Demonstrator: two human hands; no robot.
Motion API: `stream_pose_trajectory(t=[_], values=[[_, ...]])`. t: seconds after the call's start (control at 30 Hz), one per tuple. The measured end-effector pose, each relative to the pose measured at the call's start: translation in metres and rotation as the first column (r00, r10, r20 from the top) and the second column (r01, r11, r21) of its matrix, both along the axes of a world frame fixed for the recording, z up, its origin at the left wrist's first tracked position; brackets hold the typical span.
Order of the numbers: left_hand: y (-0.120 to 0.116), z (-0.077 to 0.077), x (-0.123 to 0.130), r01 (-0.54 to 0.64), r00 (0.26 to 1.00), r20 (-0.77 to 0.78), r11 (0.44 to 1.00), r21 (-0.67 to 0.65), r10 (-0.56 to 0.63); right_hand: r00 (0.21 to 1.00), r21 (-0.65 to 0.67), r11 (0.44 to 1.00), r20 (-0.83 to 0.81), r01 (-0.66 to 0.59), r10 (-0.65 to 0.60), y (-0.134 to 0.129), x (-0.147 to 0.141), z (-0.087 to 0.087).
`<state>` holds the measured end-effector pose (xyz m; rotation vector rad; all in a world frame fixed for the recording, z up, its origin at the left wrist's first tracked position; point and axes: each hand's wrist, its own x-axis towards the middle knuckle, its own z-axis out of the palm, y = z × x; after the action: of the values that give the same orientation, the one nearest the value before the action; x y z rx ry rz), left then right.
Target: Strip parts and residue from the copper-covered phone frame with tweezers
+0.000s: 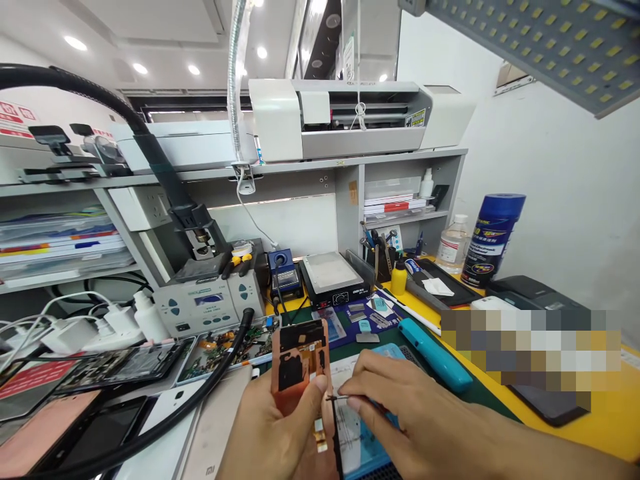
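Note:
My left hand [280,427] is wrapped round a copper-coloured phone panel [299,402] with black patches and a flex cable, its thumb lying on the panel's face. At the panel's right edge, my right hand [400,407] pinches a thin dark tool [340,398] between thumb and fingers, its tip touching or very close to that edge. A blue-framed work pad [373,433] with a whitish middle lies under my right hand. The lower part of the panel runs out of view at the bottom.
Phone parts [120,367] and a tray of circuit boards [227,347] lie at the left, crossed by a black hose [220,380]. Ahead stand a soldering station [210,303] and a hot plate [333,277]. A teal tool [435,357] and a blue spray can [493,240] are at the right.

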<state>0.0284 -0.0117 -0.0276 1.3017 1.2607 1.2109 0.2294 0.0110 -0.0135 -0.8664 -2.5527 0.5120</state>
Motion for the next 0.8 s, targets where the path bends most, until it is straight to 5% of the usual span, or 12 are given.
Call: stream_pose_trajectory(t=[0.3,0.63,0.8], values=[[0.0,0.004,0.002,0.038,0.99,0.141,0.998,-0.051,-0.031,0.997,0.177,0.983,-0.037,-0.056,0.064,0.01,-0.002,-0.014],[0.003,0.012,-0.005,0.204,0.907,0.41,0.953,-0.226,-0.097,0.967,0.113,0.994,-0.255,0.005,0.024,0.018,-0.004,-0.022],[0.005,0.012,-0.004,0.196,0.89,0.454,0.926,-0.324,-0.029,0.948,0.104,0.995,-0.317,0.002,0.031,0.019,-0.004,-0.024]])
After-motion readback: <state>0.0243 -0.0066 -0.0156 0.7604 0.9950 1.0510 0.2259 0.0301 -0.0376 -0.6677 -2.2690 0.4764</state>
